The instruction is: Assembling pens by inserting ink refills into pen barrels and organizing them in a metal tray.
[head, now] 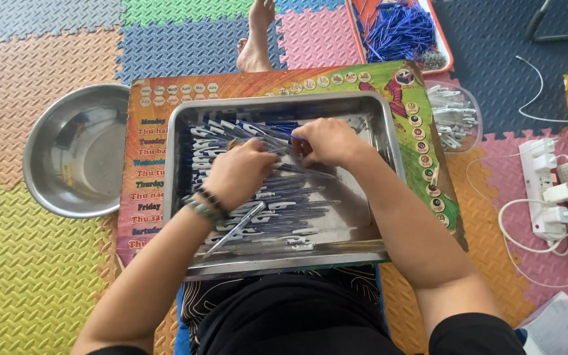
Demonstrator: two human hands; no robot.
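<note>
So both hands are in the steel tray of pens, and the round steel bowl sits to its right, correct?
Not quite. The head view shows the bowl to the left of the tray, not the right. Both the left hand and right hand are in the tray among the pens.

Bright even daylight, soft shadows, sharp focus, mild edge distortion

Both hands' fingertips hidden among the pens (277, 197).
</note>
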